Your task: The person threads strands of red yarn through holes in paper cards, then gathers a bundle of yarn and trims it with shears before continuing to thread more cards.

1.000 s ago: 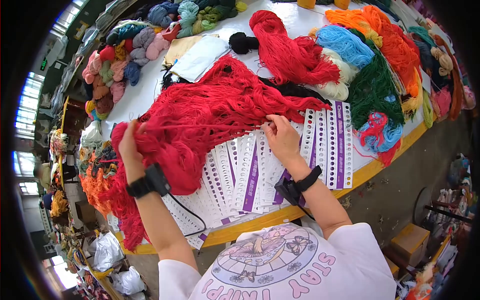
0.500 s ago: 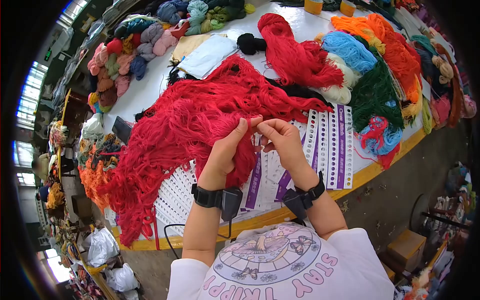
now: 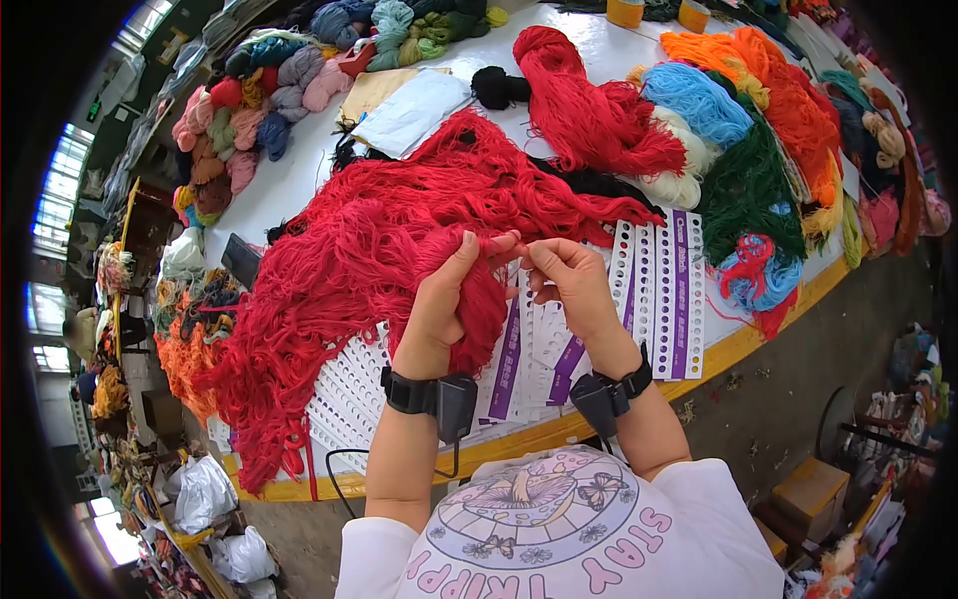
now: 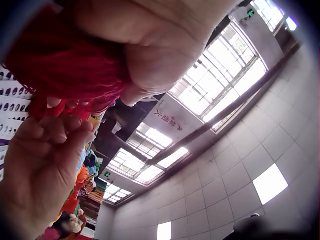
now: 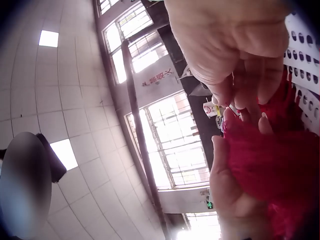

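A big loose mass of red yarn (image 3: 349, 240) covers the middle and left of the table. My left hand (image 3: 439, 304) grips a thick bundle of it, thumb up on the near side, with strands drooping below the palm. Fingertip to fingertip with it, my right hand (image 3: 579, 290) pinches red strands between thumb and curled fingers. In the left wrist view the bundled yarn (image 4: 65, 65) bulges beneath the left palm. The right wrist view has the yarn (image 5: 280, 165) lying across the left hand, its strand ends at the right fingertips mostly hidden.
White punched cards with purple strips (image 3: 682, 290) fan out under and beside the yarn. Another red hank (image 3: 589, 110) lies behind, near blue (image 3: 699, 95), dark green (image 3: 748, 180) and orange yarn (image 3: 788, 110). A yellow edge (image 3: 539, 436) borders the table nearest the body.
The left hand has come rightward from the far left with its yarn bundle, to meet the right hand. Strands once stretched between the hands are now gathered. Over the last half second both barely shift.
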Demonstrator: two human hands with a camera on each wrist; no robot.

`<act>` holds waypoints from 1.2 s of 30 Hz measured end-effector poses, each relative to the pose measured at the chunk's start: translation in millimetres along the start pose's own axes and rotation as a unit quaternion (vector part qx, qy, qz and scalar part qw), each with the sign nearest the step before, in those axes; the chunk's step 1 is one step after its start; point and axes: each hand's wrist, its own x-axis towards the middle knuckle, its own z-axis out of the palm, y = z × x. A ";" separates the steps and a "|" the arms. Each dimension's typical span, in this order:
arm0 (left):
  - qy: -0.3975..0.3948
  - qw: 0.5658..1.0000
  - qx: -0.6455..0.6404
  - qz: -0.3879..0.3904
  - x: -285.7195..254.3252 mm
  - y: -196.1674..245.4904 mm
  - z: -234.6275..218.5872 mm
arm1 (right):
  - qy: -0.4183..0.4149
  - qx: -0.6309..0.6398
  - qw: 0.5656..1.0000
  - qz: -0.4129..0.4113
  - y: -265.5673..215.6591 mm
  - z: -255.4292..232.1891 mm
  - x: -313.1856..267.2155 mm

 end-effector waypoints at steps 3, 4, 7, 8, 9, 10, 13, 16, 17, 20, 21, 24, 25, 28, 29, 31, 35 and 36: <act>-0.011 1.000 0.010 -0.003 2.8 -2.8 -1.0 | -0.020 -0.080 0.996 -0.037 -2.6 8.8 -3.5; -0.014 1.000 0.014 -0.001 3.4 -3.9 -1.3 | -0.031 -0.116 0.991 -0.062 -2.3 11.7 -4.6; -0.018 1.000 0.006 -0.005 3.0 -4.1 -0.1 | -0.041 -0.136 0.988 -0.058 1.4 11.6 -3.1; -0.008 1.000 0.004 0.005 2.1 -3.9 1.1 | -0.032 -0.126 0.989 -0.065 0.6 12.4 -3.7; 0.002 1.000 0.002 0.016 1.1 -3.6 2.8 | -0.023 -0.117 0.990 -0.071 -1.0 13.8 -4.8; 0.012 1.000 0.000 0.026 0.5 -3.3 3.5 | -0.015 -0.108 0.991 -0.077 -1.6 14.8 -5.6; 0.025 0.999 0.005 0.038 3.4 -4.1 -0.6 | -0.010 -0.105 0.991 -0.081 -0.9 16.2 -6.1; 0.041 0.998 0.009 0.046 3.6 -2.9 -0.3 | -0.008 -0.078 0.994 -0.074 4.7 14.7 -3.5; 0.035 0.997 0.039 0.065 4.5 -4.5 -1.5 | -0.002 -0.114 0.987 -0.113 7.5 13.9 -2.3; 0.051 0.991 0.101 0.073 2.2 -4.6 -3.6 | 0.020 -0.143 0.969 -0.202 15.0 11.5 1.5; 0.079 0.991 0.103 0.043 -5.1 7.0 -2.6 | 0.031 -0.102 0.971 -0.214 15.9 10.6 3.5; 0.116 0.986 0.093 0.070 -3.7 56.5 -43.5 | -0.073 0.360 0.926 -0.092 -7.4 -22.6 11.1; 0.175 0.976 0.047 0.121 -3.9 78.7 -71.0 | -0.094 0.432 0.895 -0.065 -13.5 -70.4 24.0; 0.318 0.916 0.041 0.241 -44.3 154.6 -176.6 | 0.022 0.402 0.870 -0.285 -83.2 -270.1 -2.1; 0.126 0.947 -0.107 0.277 -60.6 169.4 -194.3 | 0.157 0.388 0.843 -0.339 -110.5 -338.1 -25.6; -0.053 0.927 -0.255 0.270 -78.5 179.2 -184.9 | 0.403 0.243 0.768 -0.434 -158.1 -294.0 -62.0; 0.032 0.927 -0.205 0.312 -37.3 108.3 -89.2 | 0.341 0.064 0.881 -0.322 -119.7 -172.6 -29.0; -0.119 0.937 -0.186 0.270 -22.0 85.9 -84.5 | 0.274 0.016 0.931 -0.239 -91.6 -150.0 -12.4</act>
